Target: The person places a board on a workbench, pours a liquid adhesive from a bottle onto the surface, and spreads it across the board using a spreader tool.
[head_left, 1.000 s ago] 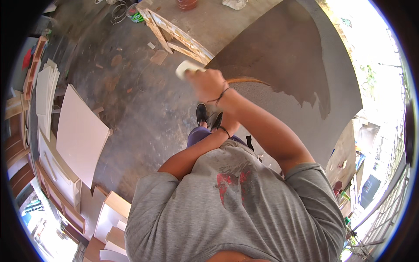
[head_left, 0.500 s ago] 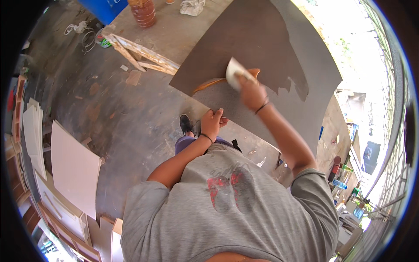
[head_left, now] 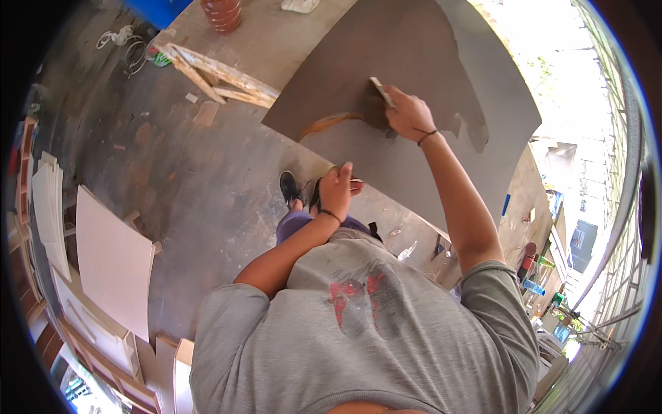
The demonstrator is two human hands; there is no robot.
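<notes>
A thin pale spreader (head_left: 380,91) stands tilted on a grey sheet (head_left: 452,172) partly coated brown.

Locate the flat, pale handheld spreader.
In the head view, the flat, pale spreader is above centre, in the right hand, above and right of the curved orange-brown streak.

Left hand (head_left: 336,192) near the panel (head_left: 476,186) — right hand (head_left: 409,116) grips a pale spreader (head_left: 380,91).
</notes>
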